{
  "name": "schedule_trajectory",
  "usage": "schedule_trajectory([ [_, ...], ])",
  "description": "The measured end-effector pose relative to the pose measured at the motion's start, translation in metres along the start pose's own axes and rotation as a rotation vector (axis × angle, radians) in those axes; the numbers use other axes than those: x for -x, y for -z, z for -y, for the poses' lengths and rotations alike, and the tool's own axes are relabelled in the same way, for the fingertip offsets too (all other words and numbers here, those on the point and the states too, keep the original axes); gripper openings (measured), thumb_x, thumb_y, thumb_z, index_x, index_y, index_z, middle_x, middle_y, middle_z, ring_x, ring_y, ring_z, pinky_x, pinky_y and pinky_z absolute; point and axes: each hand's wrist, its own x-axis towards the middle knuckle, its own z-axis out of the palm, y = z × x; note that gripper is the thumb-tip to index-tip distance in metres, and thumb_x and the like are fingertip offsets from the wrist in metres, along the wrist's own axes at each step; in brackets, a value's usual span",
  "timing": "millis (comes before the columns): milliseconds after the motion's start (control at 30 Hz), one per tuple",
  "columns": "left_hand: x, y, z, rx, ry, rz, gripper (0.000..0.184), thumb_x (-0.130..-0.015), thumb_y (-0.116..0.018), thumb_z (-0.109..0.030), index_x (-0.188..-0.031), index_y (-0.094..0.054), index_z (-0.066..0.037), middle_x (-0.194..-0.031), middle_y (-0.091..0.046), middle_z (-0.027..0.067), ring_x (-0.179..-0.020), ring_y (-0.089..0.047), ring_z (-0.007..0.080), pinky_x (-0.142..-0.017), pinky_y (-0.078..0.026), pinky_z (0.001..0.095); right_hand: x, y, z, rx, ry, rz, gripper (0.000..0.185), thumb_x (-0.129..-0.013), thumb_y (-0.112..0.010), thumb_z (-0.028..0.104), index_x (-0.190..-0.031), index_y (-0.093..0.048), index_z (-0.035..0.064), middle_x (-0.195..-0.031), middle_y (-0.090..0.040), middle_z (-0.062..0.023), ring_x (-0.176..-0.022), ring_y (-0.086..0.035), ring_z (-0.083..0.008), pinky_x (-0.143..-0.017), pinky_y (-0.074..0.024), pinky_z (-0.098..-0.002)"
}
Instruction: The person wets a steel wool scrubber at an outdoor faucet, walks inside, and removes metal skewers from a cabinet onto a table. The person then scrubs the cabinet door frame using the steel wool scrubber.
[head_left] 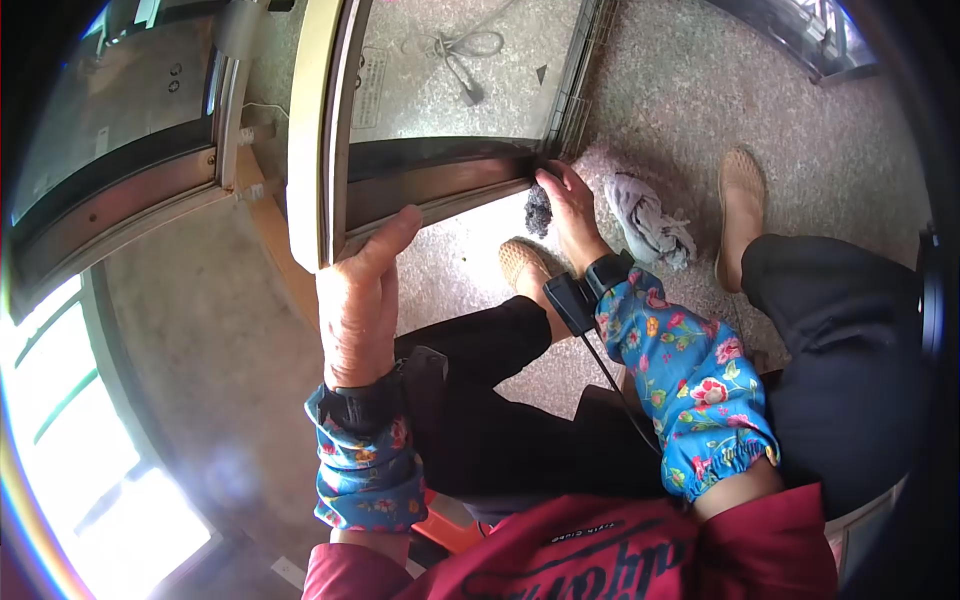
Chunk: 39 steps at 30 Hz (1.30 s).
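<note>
A framed glass panel point(440, 190) with a pale outer edge and a dark band stands tilted in front of me. My left hand point(362, 300) grips its near left corner, the thumb lying on the frame and the other fingers hidden beneath. At the near right corner, my right hand point(572, 208) holds the frame's edge, fingers curled round it. Close beside my right hand, a dark scrubbing pad point(538, 210) lies on the floor. A crumpled pale cloth point(650, 222) rests on the floor to the right of that hand.
A similar glass-and-metal panel point(120, 200) stands at the left. A coiled cable point(470, 50) shows through the glass. Wire racking point(585, 80) runs behind the panel's right side. Another dark framed object point(800, 40) is at the top right. My feet are on the speckled floor point(660, 90).
</note>
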Motion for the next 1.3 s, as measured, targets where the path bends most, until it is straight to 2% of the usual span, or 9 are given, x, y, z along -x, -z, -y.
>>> schedule_trajectory([
  [100, -0.012, -0.005, -0.01, 0.532, 0.422, -0.1, 0.02, -0.078, -0.065, 0.006, -0.097, -0.064, 0.0, -0.098, -0.064, 0.0078, -0.094, -0.059, 0.0169, -0.088, -0.044, 0.0286, -0.009, 0.009, -0.026, 0.252, 0.116, -0.045, 0.028, -0.08, -0.064, 0.017, -0.102, -0.063, -0.001, -0.087, -0.066, -0.008, -0.079, -0.058, -0.0126, -0.071, -0.0464, -0.0282],
  [367, -0.01, -0.007, 0.001, 0.244, 0.205, -0.091, 0.026, -0.078, -0.062, 0.007, -0.101, -0.065, -0.003, -0.093, -0.063, 0.0086, -0.089, -0.06, 0.0189, -0.083, -0.045, 0.0298, -0.007, 0.005, 0.0, 0.504, 0.261, 0.101, 0.019, -0.078, -0.065, 0.007, -0.095, -0.065, -0.0006, -0.076, -0.064, -0.0024, -0.072, -0.055, -0.0063, -0.064, -0.0459, -0.0227],
  [500, -0.008, -0.006, -0.007, 0.138, 0.135, -0.08, 0.023, -0.08, -0.062, 0.006, -0.1, -0.067, -0.003, -0.093, -0.065, 0.0106, -0.087, -0.061, 0.0203, -0.08, -0.047, 0.0302, -0.025, 0.011, 0.029, 1.19, 0.244, 0.07, 0.025, -0.074, -0.062, 0.023, -0.094, -0.067, 0.0095, -0.089, -0.067, -0.0131, -0.086, -0.063, -0.0328, -0.075, -0.0495, -0.0418],
  [667, 0.0, -0.004, 0.0, -0.169, -0.085, 0.017, 0.023, -0.082, -0.063, 0.009, -0.101, -0.067, -0.003, -0.099, -0.066, 0.0086, -0.093, -0.061, 0.0174, -0.085, -0.046, 0.0284, -0.024, 0.013, 0.019, 1.127, 0.267, -0.051, 0.023, -0.074, -0.061, 0.023, -0.093, -0.068, 0.0126, -0.088, -0.067, -0.0118, -0.085, -0.063, -0.0322, -0.073, -0.0496, -0.0417],
  [800, -0.007, -0.008, -0.02, 0.084, 0.171, -0.016, 0.021, -0.082, -0.063, 0.008, -0.101, -0.067, -0.003, -0.099, -0.066, 0.0085, -0.093, -0.061, 0.0173, -0.085, -0.047, 0.0288, -0.025, 0.012, 0.018, 1.12, 0.241, -0.145, 0.023, -0.075, -0.061, 0.023, -0.094, -0.069, 0.014, -0.088, -0.068, -0.0117, -0.084, -0.064, -0.0324, -0.072, -0.0503, -0.0426],
  [900, -0.006, -0.007, -0.015, -0.225, -0.111, -0.002, 0.019, -0.083, -0.062, 0.006, -0.099, -0.067, -0.002, -0.098, -0.066, 0.0071, -0.091, -0.06, 0.0167, -0.085, -0.046, 0.0286, -0.022, 0.015, 0.014, 1.184, 0.254, -0.121, 0.023, -0.075, -0.061, 0.023, -0.094, -0.069, 0.0148, -0.087, -0.068, -0.0118, -0.084, -0.064, -0.0326, -0.071, -0.0505, -0.0427],
  [967, -0.011, -0.011, -0.027, 0.436, 0.357, -0.077, 0.015, -0.083, -0.061, 0.004, -0.096, -0.067, -0.001, -0.096, -0.064, 0.0054, -0.09, -0.059, 0.0158, -0.085, -0.046, 0.0281, -0.024, 0.026, 0.015, 1.165, 0.3, -0.043, 0.023, -0.073, -0.06, 0.023, -0.093, -0.069, 0.0146, -0.084, -0.067, -0.0121, -0.083, -0.064, -0.0329, -0.071, -0.0505, -0.043],
  [1267, -0.006, -0.011, -0.024, 0.045, 0.114, -0.025, 0.012, -0.083, -0.062, 0.002, -0.093, -0.067, -0.001, -0.094, -0.063, 0.0047, -0.088, -0.057, 0.0136, -0.084, -0.045, 0.027, -0.031, 0.015, 0.044, 1.23, 0.347, 0.072, 0.015, -0.073, -0.059, 0.022, -0.084, -0.067, 0.0141, -0.08, -0.066, -0.0117, -0.079, -0.063, -0.0329, -0.067, -0.049, -0.0441],
  [1300, -0.009, -0.013, -0.028, 0.43, 0.354, -0.076, 0.012, -0.083, -0.062, 0.002, -0.093, -0.067, -0.001, -0.093, -0.063, 0.0042, -0.088, -0.056, 0.0132, -0.083, -0.045, 0.0268, -0.029, 0.014, 0.041, 1.241, 0.374, 0.008, 0.016, -0.074, -0.059, 0.022, -0.085, -0.067, 0.014, -0.081, -0.066, -0.0118, -0.079, -0.063, -0.0328, -0.068, -0.049, -0.044],
])
